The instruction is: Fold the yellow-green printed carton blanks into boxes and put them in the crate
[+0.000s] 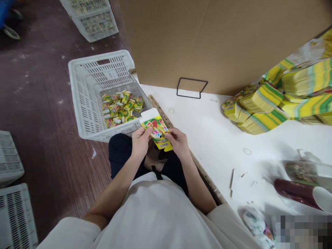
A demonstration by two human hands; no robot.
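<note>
A small yellow and green printed carton is held over my lap, with a white flap sticking out at its upper end. My left hand pinches its left edge, thumb on the printed face. On the opposite edge, my right hand grips the carton between thumb and fingers. Just beyond my left hand stands a white plastic crate with a pile of small yellow-green boxes in the bottom. Stacks of flat yellow and green cartons lie on the white table to the right.
A large cardboard sheet rises behind the table, with a black wire frame at its foot. A dark red cup lies at the right beside a clear container. More white crates stand on the floor.
</note>
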